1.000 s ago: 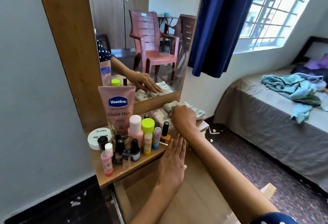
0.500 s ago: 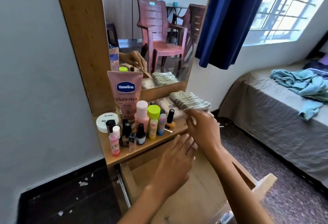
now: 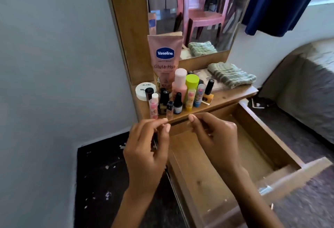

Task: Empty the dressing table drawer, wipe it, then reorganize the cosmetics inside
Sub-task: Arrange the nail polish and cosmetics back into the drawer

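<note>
Hands meet above the open wooden drawer (image 3: 213, 170), both raised in front of the shelf edge. The left hand (image 3: 144, 148) comes up from below with its forearm nearly vertical, back of the hand toward the camera, fingers curled and thumb pressed toward the forefinger as if pinching; what it holds, if anything, is too small and blurred to tell. The right hand (image 3: 215, 137) reaches in from the lower right along a slanted forearm, knuckles up, fingers bent inward with thumb and forefinger tips drawn together near the left fingertips; whether they grip something cannot be told either.

The drawer is pulled out toward the lower right, its pale wooden bottom bare where it shows. On the wooden dressing table shelf (image 3: 233, 95) above, the cosmetics stand clustered at the left: a tall pink Vaseline tube (image 3: 164, 59) leaning against the mirror frame, a round white jar (image 3: 142, 90), a pink bottle with a white cap (image 3: 179, 85), a lime-capped bottle (image 3: 192, 83), a yellow nail polish bottle with a black cap (image 3: 207, 94), and several small dark vials in front. A folded green-striped cloth (image 3: 231, 75) lies on the shelf's right part, apart from the bottles.
</note>
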The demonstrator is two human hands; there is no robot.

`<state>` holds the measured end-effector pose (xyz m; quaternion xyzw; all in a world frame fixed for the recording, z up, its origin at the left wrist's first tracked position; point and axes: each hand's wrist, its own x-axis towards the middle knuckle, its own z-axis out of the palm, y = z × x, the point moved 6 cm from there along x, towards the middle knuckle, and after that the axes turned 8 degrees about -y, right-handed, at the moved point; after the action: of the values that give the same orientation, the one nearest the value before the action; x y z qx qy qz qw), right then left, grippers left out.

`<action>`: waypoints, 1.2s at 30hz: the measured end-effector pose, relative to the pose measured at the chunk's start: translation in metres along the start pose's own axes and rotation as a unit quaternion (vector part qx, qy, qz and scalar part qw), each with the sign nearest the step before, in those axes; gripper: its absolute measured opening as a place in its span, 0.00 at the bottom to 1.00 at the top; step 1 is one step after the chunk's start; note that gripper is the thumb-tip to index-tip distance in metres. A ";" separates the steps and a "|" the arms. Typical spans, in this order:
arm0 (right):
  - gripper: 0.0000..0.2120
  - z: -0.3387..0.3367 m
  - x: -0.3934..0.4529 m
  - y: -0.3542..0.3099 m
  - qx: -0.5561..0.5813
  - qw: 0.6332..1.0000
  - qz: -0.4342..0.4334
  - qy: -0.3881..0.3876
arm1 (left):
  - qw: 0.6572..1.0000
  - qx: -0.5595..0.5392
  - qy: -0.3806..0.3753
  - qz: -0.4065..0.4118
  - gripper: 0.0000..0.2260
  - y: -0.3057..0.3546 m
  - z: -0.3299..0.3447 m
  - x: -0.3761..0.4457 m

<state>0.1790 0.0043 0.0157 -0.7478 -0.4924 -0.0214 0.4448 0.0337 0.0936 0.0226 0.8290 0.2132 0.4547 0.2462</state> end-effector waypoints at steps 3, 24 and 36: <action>0.05 0.007 -0.001 0.001 0.010 1.000 -0.004 -0.012 | 0.996 0.012 0.056 -0.070 0.09 -0.024 -0.011 0.001; 0.20 0.019 0.001 -0.014 0.110 0.987 -0.008 -0.115 | 0.993 0.033 -0.068 -0.095 0.14 -0.042 0.024 -0.001; 0.11 0.050 -0.005 0.054 0.057 0.952 0.179 -0.240 | 0.991 -0.038 -0.088 -0.097 0.09 -0.041 0.012 -0.002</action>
<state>0.1970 0.0285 -0.0519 -0.7803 -0.4429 0.2667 0.3520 0.0378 0.1217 -0.0090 0.8311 0.2526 0.3621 0.3382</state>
